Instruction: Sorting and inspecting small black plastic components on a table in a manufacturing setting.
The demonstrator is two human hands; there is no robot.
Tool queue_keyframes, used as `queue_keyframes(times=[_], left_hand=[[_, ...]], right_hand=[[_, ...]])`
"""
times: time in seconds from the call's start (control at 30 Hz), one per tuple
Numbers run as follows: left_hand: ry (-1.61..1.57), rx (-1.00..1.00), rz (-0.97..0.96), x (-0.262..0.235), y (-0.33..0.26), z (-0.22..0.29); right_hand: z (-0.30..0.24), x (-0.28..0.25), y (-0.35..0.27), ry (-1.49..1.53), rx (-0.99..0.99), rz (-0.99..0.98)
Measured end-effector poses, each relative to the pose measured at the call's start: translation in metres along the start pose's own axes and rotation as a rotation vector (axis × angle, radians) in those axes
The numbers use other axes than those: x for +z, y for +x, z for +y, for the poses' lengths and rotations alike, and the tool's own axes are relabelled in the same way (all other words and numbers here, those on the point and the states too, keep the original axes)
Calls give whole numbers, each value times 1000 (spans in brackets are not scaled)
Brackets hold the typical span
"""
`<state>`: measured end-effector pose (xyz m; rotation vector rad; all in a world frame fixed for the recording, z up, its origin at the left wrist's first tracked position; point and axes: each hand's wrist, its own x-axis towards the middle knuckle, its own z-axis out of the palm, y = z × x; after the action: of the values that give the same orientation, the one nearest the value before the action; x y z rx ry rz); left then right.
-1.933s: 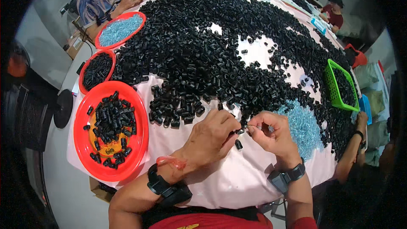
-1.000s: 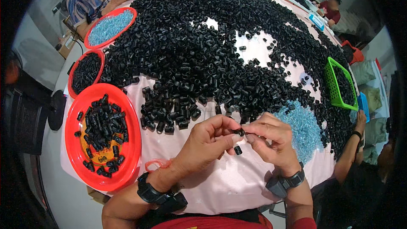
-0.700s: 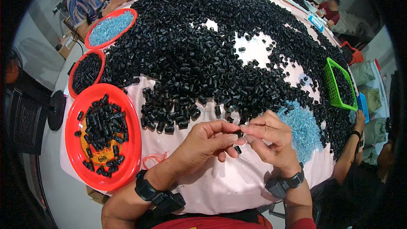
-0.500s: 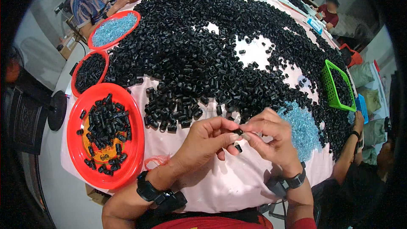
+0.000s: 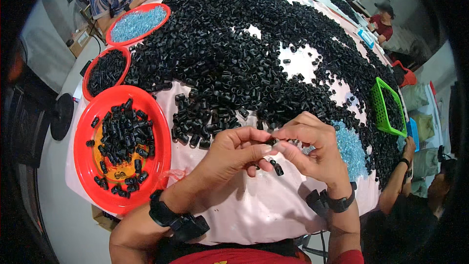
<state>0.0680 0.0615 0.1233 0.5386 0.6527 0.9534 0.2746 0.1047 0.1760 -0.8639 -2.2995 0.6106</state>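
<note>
My left hand [image 5: 239, 151] and my right hand [image 5: 312, 146] meet over the near part of the table, fingertips pinched together. Between them is a small black plastic piece [image 5: 272, 142], shaped like a cord lock and mostly covered by the fingers. Just beneath the fingertips show a couple more black pieces [image 5: 279, 169]; whether they lie on the cloth or hang in the fingers I cannot tell. Beyond my hands spreads a big heap of loose black cord-lock pieces [image 5: 234, 68]. Beside my right hand lies a pile of small shiny bluish springs [image 5: 352, 154].
At left stand a large red tray [image 5: 83, 166] with black pieces, a red bowl [image 5: 128, 63] of thin black parts and a red bowl [image 5: 167, 18] of springs. A green basket [image 5: 378, 110] stands right on the pink cloth [image 5: 273, 215]. Other people sit around the table.
Both hands stay pinched together, shifted slightly upward and left in the picture. The whole view has tilted a little. More of the black pieces below the fingertips shows now.
</note>
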Motion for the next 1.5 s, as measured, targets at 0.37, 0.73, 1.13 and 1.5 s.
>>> queue_keyframes(times=[0.37,0.73,1.13,1.5], left_hand=[[-62,22,86,-2,10,-7],[84,71,133,0,9,-14],[165,150,46,-1,7,-22],[270,184,42,-1,9,-22]], right_hand=[[29,7,-12,-82,88,96],[34,12,-15,-121,35,70],[14,10,-17,96,133,18],[16,11,-21,145,225,59]])
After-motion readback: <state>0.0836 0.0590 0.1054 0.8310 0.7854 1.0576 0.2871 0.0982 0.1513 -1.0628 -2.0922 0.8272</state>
